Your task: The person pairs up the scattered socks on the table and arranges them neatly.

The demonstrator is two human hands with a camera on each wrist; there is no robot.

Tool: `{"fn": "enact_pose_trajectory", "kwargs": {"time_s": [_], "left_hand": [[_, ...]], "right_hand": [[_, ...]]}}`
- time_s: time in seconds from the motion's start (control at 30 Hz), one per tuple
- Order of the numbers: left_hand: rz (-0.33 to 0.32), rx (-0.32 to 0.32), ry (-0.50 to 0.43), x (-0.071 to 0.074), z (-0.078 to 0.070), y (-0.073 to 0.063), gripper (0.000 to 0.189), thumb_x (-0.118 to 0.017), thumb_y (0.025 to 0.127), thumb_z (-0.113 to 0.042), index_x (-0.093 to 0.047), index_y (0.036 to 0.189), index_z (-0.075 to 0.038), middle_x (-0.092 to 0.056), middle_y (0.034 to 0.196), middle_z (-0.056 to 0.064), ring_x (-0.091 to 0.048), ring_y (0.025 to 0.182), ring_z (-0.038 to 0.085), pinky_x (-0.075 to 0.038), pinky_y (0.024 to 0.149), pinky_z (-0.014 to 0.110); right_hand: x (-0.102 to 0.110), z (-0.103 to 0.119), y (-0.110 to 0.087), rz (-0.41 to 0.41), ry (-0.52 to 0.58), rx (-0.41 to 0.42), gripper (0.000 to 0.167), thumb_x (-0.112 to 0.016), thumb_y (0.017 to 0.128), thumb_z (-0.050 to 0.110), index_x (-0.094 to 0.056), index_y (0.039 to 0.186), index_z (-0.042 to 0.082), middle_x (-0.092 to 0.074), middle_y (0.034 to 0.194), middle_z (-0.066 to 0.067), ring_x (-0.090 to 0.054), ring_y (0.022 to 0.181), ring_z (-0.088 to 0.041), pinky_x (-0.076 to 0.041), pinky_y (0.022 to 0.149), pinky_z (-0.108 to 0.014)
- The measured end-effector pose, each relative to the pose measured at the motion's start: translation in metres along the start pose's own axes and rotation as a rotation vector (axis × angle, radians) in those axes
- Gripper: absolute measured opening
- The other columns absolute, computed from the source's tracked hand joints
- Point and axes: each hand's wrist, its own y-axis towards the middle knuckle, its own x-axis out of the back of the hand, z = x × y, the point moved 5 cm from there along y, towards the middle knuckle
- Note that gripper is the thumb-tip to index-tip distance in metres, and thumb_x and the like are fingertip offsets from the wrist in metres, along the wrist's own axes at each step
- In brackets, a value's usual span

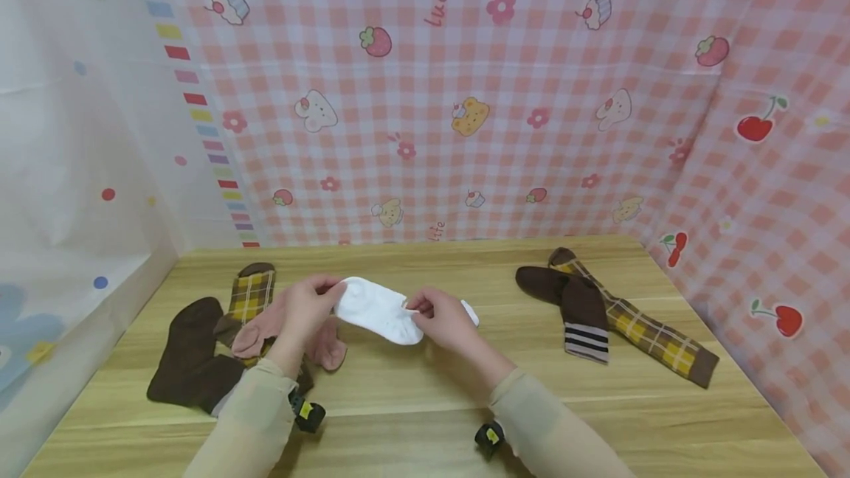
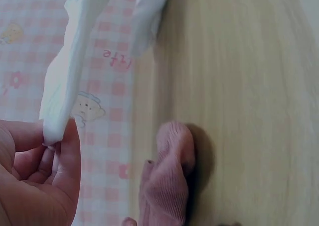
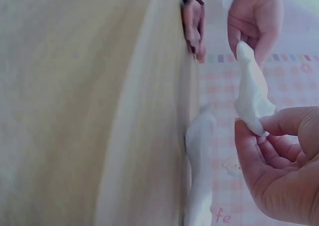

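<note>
A white ankle sock (image 1: 377,310) is held stretched out flat above the table between both hands. My left hand (image 1: 311,310) pinches its left end between thumb and fingers, as the left wrist view also shows. At the other end, my right hand (image 1: 443,317) pinches the sock's edge with thumb and forefinger. A second white sock (image 3: 199,161) lies on the table beneath, mostly hidden behind my right hand in the head view. Pink socks (image 1: 325,345) lie below and beside my left hand, partly covered by the forearm.
On the left lie a dark brown sock (image 1: 189,356) and a yellow plaid sock (image 1: 252,293). To the right, a brown sock with striped cuff (image 1: 584,312) overlaps another plaid sock (image 1: 664,338). Gingham cloth (image 1: 432,168) hangs behind the wooden table (image 1: 412,426).
</note>
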Motion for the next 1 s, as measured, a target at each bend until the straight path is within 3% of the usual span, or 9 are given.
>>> {"fn": "enact_pose_trajectory", "kwargs": {"time_s": [0.2,0.33,0.53,0.77,1.0], "left_hand": [[0.028,0.087,-0.159,-0.004,-0.004,-0.001,0.026,-0.063,0.097,-0.011,-0.068,0.114,0.007,-0.066,0.104,0.020,-0.063,0.081,0.015,-0.058,0.072,0.028],[0.038,0.109,-0.224,-0.006,-0.009,-0.004,0.027,-0.063,0.097,-0.011,-0.066,0.116,0.008,-0.065,0.105,0.019,-0.063,0.082,0.013,-0.057,0.072,0.027],[0.030,0.089,-0.348,-0.009,-0.014,-0.008,0.025,-0.064,0.096,-0.005,-0.065,0.113,0.013,-0.067,0.097,0.017,-0.064,0.074,0.009,-0.057,0.067,0.023],[0.020,0.040,-0.433,-0.016,-0.021,-0.014,0.023,-0.062,0.095,0.001,-0.064,0.112,0.017,-0.067,0.093,0.017,-0.065,0.071,0.009,-0.058,0.067,0.025],[0.066,0.062,-0.529,-0.028,-0.024,-0.016,0.024,-0.060,0.096,0.000,-0.060,0.113,0.018,-0.065,0.091,0.011,-0.065,0.073,0.010,-0.058,0.069,0.025]], "right_hand": [[0.013,-0.002,0.002,-0.072,0.034,-0.033,0.009,-0.065,0.091,0.001,-0.068,0.097,0.007,-0.066,0.092,-0.007,-0.058,0.082,-0.015,-0.051,0.075,-0.032],[0.020,-0.004,0.002,-0.118,0.058,-0.043,0.009,-0.065,0.091,0.000,-0.069,0.099,0.005,-0.067,0.092,-0.007,-0.060,0.083,-0.017,-0.051,0.077,-0.034],[0.028,-0.008,0.001,-0.168,0.090,-0.070,0.010,-0.065,0.092,0.001,-0.070,0.100,0.004,-0.068,0.093,-0.004,-0.061,0.086,-0.018,-0.051,0.079,-0.034],[0.038,-0.013,0.001,-0.222,0.121,-0.090,0.011,-0.064,0.094,0.003,-0.070,0.103,0.003,-0.068,0.096,-0.006,-0.061,0.089,-0.019,-0.051,0.080,-0.034],[0.049,-0.020,0.000,-0.247,0.126,-0.116,0.013,-0.063,0.095,0.003,-0.070,0.106,0.003,-0.069,0.101,-0.007,-0.062,0.093,-0.021,-0.051,0.083,-0.037]]}}
